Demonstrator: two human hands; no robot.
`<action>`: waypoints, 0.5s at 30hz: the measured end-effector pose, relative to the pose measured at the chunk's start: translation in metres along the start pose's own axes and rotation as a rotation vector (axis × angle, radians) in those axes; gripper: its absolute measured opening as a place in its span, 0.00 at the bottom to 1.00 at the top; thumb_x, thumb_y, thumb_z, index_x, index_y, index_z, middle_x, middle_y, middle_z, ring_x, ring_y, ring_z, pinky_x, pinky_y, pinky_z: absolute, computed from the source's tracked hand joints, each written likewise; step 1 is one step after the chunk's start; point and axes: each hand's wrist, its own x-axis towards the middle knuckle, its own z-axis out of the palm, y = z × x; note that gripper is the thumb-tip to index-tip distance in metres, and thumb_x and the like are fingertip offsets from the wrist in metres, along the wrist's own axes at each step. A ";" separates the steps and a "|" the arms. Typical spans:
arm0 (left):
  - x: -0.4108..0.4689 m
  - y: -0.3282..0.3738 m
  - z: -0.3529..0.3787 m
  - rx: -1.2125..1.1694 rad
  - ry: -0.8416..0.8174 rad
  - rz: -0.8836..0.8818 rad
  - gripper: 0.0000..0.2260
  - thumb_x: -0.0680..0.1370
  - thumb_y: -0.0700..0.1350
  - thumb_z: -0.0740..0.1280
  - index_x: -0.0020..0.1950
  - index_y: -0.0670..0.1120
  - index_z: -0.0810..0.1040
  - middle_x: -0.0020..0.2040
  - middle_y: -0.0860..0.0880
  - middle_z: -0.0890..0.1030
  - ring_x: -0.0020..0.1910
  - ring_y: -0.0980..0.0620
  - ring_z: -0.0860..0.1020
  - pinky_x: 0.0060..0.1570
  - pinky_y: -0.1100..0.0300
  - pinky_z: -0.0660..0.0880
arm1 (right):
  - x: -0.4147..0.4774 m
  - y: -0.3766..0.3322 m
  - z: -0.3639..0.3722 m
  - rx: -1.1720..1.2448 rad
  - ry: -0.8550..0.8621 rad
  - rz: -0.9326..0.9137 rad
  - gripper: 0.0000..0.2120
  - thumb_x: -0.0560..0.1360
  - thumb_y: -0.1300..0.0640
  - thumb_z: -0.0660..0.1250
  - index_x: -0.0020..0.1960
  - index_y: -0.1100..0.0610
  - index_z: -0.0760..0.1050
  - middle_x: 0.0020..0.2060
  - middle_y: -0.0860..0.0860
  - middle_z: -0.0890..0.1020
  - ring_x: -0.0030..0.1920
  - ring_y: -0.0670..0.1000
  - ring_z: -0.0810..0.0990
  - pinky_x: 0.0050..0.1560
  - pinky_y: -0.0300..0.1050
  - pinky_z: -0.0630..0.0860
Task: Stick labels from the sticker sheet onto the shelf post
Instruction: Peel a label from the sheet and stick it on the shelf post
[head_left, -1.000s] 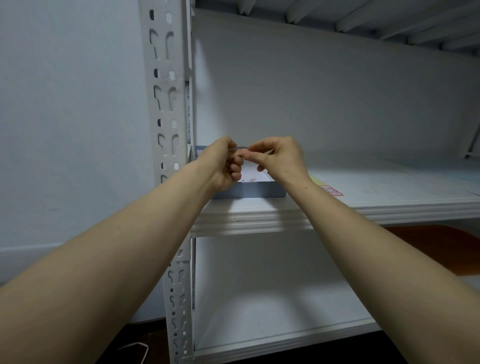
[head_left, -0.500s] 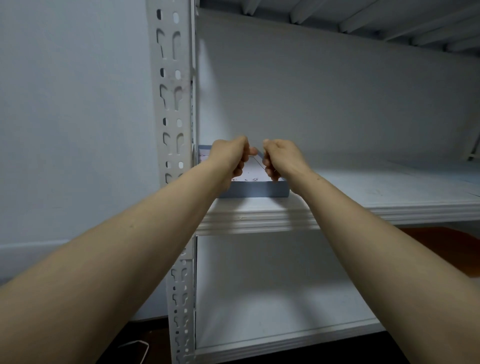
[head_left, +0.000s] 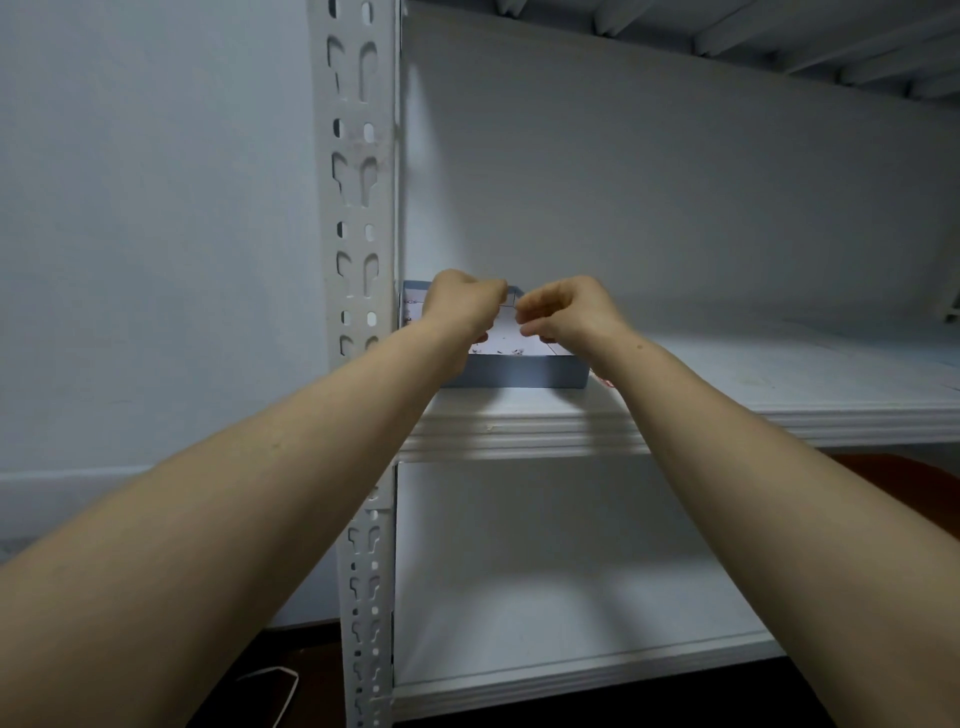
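Note:
The white perforated shelf post (head_left: 358, 208) stands left of my hands. Both hands hover over a shallow blue-grey box (head_left: 519, 371) at the left end of the shelf board. A thin, pale sticker sheet (head_left: 511, 300) with faint lines shows in the small gap between them. My left hand (head_left: 462, 304) grips its left side with curled fingers. My right hand (head_left: 566, 312) pinches its right edge with thumb and fingertips. Most of the sheet is hidden behind the hands.
The box has a white inside with small dark specks. A corner of red-printed paper (head_left: 602, 383) peeks out beside my right forearm on the shelf board (head_left: 753, 400). A lower shelf (head_left: 571, 670) lies below, and a white cable (head_left: 280, 680) is on the dark floor.
A second ago my right fingers reached across to the left hand. Both hands have since curled and stayed close together over the box, and the paper beside it is now mostly covered by my forearm.

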 end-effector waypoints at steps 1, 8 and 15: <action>0.000 0.000 0.000 -0.011 -0.003 0.003 0.03 0.75 0.38 0.62 0.41 0.41 0.72 0.39 0.43 0.70 0.34 0.47 0.66 0.34 0.60 0.67 | -0.001 0.000 0.001 0.004 0.001 -0.003 0.12 0.73 0.71 0.65 0.55 0.64 0.79 0.49 0.58 0.82 0.45 0.49 0.77 0.52 0.45 0.75; -0.001 0.000 -0.001 -0.040 -0.001 0.020 0.11 0.75 0.37 0.60 0.32 0.42 0.71 0.35 0.45 0.72 0.31 0.51 0.70 0.35 0.61 0.70 | 0.000 0.002 0.002 0.003 0.115 -0.024 0.13 0.73 0.69 0.66 0.57 0.67 0.78 0.55 0.61 0.82 0.50 0.50 0.79 0.54 0.41 0.73; -0.009 0.003 -0.002 0.000 -0.020 0.069 0.10 0.76 0.35 0.59 0.35 0.40 0.73 0.34 0.44 0.73 0.31 0.51 0.72 0.35 0.63 0.73 | -0.003 0.006 0.003 -0.023 0.113 -0.067 0.07 0.71 0.66 0.70 0.48 0.60 0.83 0.45 0.56 0.85 0.43 0.48 0.81 0.57 0.47 0.77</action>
